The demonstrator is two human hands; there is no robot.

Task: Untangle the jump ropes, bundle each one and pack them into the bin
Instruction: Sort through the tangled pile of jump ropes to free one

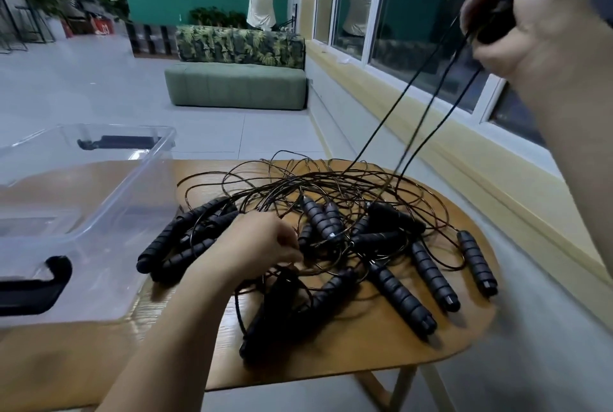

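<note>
The wooden table [381, 345] carries everything. The clear bin [109, 212] sits on its left part with no rope inside. The jump ropes [331, 212] lie as 1 tangle just right of the bin, handles splayed outward and thin loops crossing in the middle.

The right hand [530, 20] is raised high by the window, closed around a black handle [497, 20]. 3 taut cords [414, 86] run from it down into the heap. The left hand [255, 242] is low in the tangle, fingers curled and apparently pinching a strand.

Lifting alone will likely tighten the knots. It seems better to pin the heap with the left hand, follow 1 cord from the raised handle, and feed loops through slowly, easing off if other handles rise.
</note>
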